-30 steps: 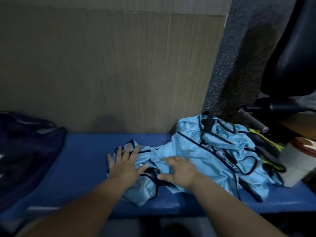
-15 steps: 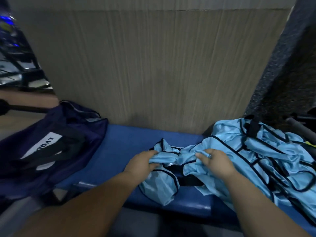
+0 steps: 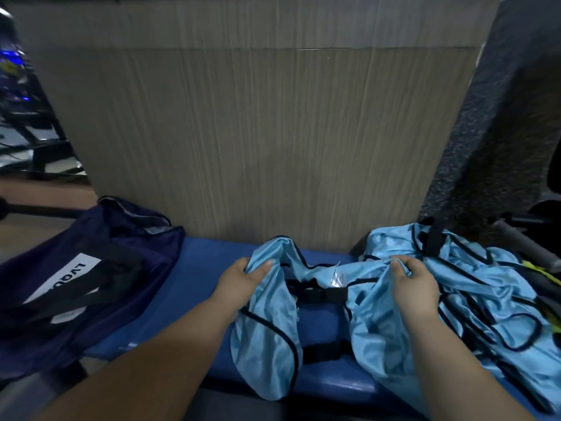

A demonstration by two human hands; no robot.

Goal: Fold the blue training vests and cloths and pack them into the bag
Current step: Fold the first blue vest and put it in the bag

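From the head camera, the left hand [image 3: 243,281] has its fingers curled round one bunched end of a light-blue vest [image 3: 264,344]. The right hand [image 3: 416,287] pinches a gathered fold of the same vest at its other side. The vest hangs slack between them, its long axis running left to right along the bench [image 3: 206,268], with its lower part drooping over the front edge.

The bag [image 3: 91,268] lies on the bench to the left, well apart from the vest and nearer the left hand. The pile [image 3: 491,268] of unfolded vests sits just beside the right hand, touching the held one.

The vest is thin, glossy and limp, edged in dark piping, with a black band [image 3: 318,291] across its middle. The bag is soft dark-navy cloth with black straps and a white label. The bench looks smooth and padded, and behind it stands a grained wall panel [image 3: 258,132].
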